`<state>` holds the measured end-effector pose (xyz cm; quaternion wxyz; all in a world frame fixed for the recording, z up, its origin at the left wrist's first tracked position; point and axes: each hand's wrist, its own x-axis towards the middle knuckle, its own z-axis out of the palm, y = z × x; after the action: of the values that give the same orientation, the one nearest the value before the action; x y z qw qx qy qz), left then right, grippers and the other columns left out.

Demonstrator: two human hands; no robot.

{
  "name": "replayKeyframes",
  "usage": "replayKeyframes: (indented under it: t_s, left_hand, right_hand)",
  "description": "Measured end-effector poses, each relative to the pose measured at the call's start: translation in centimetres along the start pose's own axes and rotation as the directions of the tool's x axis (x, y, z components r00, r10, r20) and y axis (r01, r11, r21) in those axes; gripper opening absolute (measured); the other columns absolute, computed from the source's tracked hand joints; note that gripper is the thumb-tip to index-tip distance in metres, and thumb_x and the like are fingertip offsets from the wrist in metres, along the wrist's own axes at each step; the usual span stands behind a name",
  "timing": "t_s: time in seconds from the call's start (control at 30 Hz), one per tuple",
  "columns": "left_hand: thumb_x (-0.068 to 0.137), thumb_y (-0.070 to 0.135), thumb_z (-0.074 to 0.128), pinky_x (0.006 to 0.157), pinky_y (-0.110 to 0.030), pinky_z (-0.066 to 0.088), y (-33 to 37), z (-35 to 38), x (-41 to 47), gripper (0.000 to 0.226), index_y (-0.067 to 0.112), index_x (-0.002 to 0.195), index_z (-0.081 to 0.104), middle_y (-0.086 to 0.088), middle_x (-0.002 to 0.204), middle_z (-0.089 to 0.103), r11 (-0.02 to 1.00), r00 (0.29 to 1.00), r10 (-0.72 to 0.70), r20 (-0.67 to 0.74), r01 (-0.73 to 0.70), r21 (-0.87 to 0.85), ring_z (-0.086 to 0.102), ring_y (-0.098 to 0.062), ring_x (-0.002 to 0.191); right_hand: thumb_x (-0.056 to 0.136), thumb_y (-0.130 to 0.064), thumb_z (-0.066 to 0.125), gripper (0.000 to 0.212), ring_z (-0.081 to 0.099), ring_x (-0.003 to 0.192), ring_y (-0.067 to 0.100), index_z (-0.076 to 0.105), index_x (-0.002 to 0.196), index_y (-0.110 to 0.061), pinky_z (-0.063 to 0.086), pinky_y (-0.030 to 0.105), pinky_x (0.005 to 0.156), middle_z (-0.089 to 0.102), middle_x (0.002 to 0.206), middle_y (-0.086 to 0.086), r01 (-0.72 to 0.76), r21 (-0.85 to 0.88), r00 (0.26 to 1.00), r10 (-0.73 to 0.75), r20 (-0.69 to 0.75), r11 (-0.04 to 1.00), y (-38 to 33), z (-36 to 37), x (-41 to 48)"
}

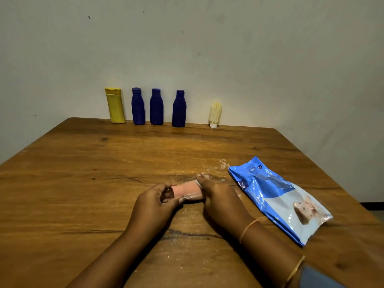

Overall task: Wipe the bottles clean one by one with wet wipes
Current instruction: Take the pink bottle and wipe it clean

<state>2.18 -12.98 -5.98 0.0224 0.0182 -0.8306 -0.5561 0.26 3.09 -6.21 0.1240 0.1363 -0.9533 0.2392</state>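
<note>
Yellow in colour, the yellow bottle (115, 106) stands at the upper left of the back row by the wall, with three blue bottles (156, 107) upright to its right; we treat these as queued. At lower centre the left hand (155, 199) grips the left end of the pink bottle (188, 191), fingers and thumb curled round it. The bottle lies on its side on the wooden table (83, 173). The right hand (218, 194) is closed over the bottle's right end, with the wet wipe (199, 184) pinched against it. For a good result we hold the left grip firm, rotate the bottle against the wipe, and draw the wipe along the full length, cap and base included. White residue lies on the table around the bottle, so we keep wiped faces off it. A small cream bottle (215, 115) stands at the right end of the row. The blue wipes pack (280, 198) lies at lower right, near the right hand.
</note>
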Motion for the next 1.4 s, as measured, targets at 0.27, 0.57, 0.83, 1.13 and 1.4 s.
replayKeyframes:
  t_s: [0.27,0.57,0.83,1.13,1.4]
  left_hand:
    - [0.086,0.008,0.061,0.065,-0.013,0.046,0.2,-0.4,-0.3,0.030,0.037,0.089,0.059,0.015,0.081,0.066,0.997,0.999,0.047,0.021,-0.048,0.060,0.061,0.004,0.079]
    - [0.077,0.013,0.075,0.080,-0.037,0.057,0.2,0.0,-0.2,0.028,0.028,0.095,0.061,0.004,0.089,0.072,0.998,0.999,-0.031,-0.014,0.030,-0.057,0.068,-0.010,0.082]
    - [0.081,0.014,0.070,0.066,-0.028,0.055,0.1,-0.1,-0.5,0.032,0.038,0.101,0.062,0.004,0.081,0.075,0.995,1.000,0.019,0.024,-0.017,-0.098,0.070,-0.007,0.074]
    - [0.074,0.000,0.075,0.067,-0.018,0.050,0.1,-0.1,-0.6,0.039,0.027,0.100,0.063,0.008,0.092,0.066,0.999,0.999,0.029,0.014,-0.028,-0.029,0.063,-0.007,0.077]
    - [0.078,0.007,0.072,0.070,-0.018,0.053,0.0,0.2,-0.6,0.031,0.031,0.096,0.064,0.010,0.085,0.069,0.996,0.996,0.086,-0.011,-0.086,-0.002,0.064,0.005,0.073]
  right_hand:
    - [0.086,0.003,0.041,0.057,0.022,0.140,0.014,0.034,0.141,-0.010,0.004,0.016,0.110,0.029,0.150,0.008,0.132,0.132,0.990,-0.138,0.039,0.983,-5.9,1.5,-1.3]
    - [0.086,-0.001,0.044,0.046,0.039,0.132,0.015,0.051,0.131,-0.011,0.021,0.013,0.106,0.044,0.141,0.009,-0.012,0.041,1.000,0.012,-0.015,0.999,-0.7,0.2,-0.5]
    - [0.088,-0.003,0.045,0.055,0.026,0.139,0.020,0.034,0.142,-0.011,0.011,0.024,0.111,0.032,0.149,0.009,0.161,-0.004,0.987,-0.161,0.012,0.987,-4.5,1.5,-1.8]
    - [0.083,-0.004,0.045,0.037,0.060,0.099,0.029,0.059,0.115,-0.013,0.046,0.031,0.082,0.067,0.106,0.011,-0.161,-0.107,0.987,0.157,-0.046,0.981,2.1,0.0,-1.5]
    - [0.086,0.000,0.042,0.049,0.041,0.129,0.015,0.048,0.133,-0.012,0.024,0.013,0.104,0.050,0.136,0.007,-0.054,0.179,0.990,0.076,-0.119,0.982,-4.5,0.7,-1.7]
